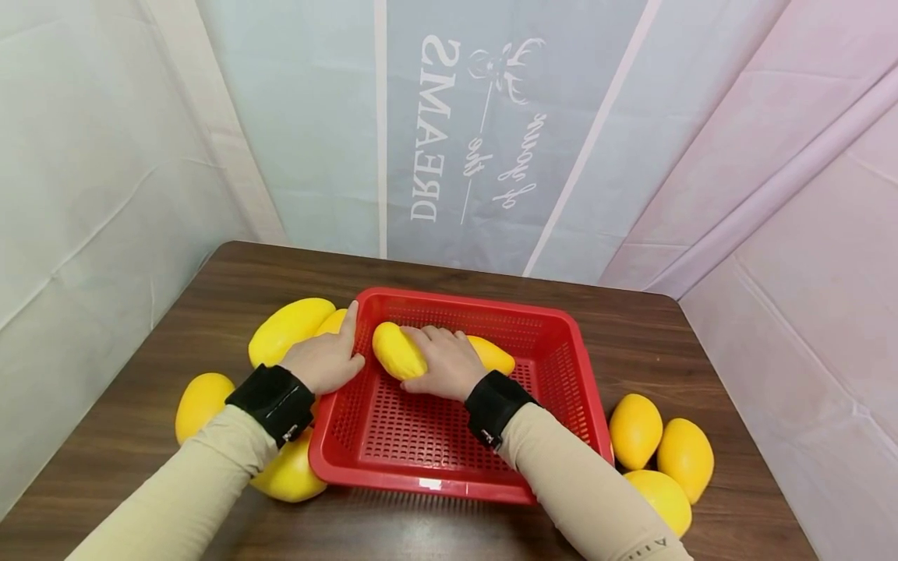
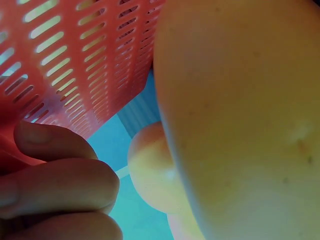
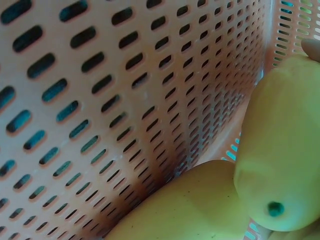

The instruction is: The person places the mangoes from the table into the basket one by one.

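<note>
Mango (image 1: 397, 353), gripped in right hand (image 1: 449, 363), inside basket (image 1: 421, 440)

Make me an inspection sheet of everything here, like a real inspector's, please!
Surface: dark brown wood-grain table.
Job's things: red rectangular perforated plastic basket; inside, one smooth yellow oval fruit and a second yellow fruit, partly hidden; outside, at least four yellow fruits on the left, three on the right.
Clutter: nothing seen.
Hands: bare left hand holds the basket's left rim; bare right hand grips the first fruit.
Cables: nothing seen.
Surroundings: pale, creased, sheet-like walls; white lettering at the back.
</note>
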